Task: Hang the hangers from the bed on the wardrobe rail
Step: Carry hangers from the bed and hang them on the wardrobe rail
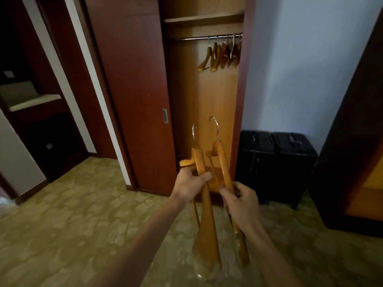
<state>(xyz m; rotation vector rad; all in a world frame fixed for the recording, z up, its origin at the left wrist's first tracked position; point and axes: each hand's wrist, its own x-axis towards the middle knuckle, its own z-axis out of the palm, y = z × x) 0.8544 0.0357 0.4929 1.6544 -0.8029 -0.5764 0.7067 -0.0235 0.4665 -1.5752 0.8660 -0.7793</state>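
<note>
Head: hangers (207, 204) blurred, lower ends indistinct.

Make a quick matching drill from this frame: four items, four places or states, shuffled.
Items
1. left hand
2. right hand
3. wardrobe rail
4. black suitcases

Places or states
A. on the floor, right of the open wardrobe
B. grips the hanger with the shorter-looking hook
C. carries a bunch of wooden hangers at its right end
D. grips the hanger with the taller hook

Pairs: 1-B, 2-D, 3-C, 4-A
</note>
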